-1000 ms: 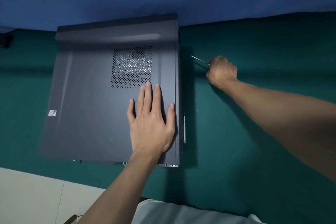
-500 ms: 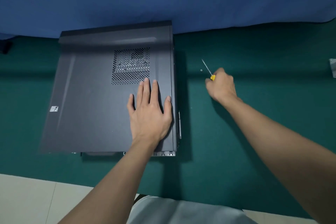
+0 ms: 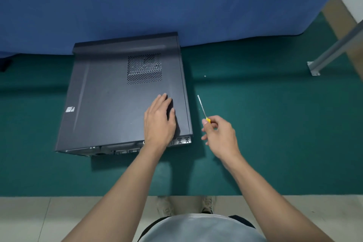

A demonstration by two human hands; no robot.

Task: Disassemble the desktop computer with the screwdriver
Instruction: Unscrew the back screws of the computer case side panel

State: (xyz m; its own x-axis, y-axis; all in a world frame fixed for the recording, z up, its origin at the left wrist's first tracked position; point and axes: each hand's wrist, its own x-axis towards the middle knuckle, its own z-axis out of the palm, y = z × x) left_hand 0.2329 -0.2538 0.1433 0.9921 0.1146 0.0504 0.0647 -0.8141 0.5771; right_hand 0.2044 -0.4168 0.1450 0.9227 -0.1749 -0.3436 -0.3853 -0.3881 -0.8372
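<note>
A dark grey desktop computer case lies on its side on the green table cover, its vented side panel facing up. My left hand rests on the panel near the case's right rear corner, fingers bent, fingertips touching the metal. My right hand hovers just right of the case and grips a screwdriver by its yellow handle, the thin shaft pointing up and away. A tiny loose screw lies on the cover beyond the screwdriver tip.
A blue cloth backdrop hangs right behind the case. A metal bracket and a bar slant in at the far right. The table's front edge meets pale floor tiles where my feet stand.
My right hand pulled back toward me with the screwdriver, away from the case's far right side. My left hand's fingers went from flat to bent. The view shifted back.
</note>
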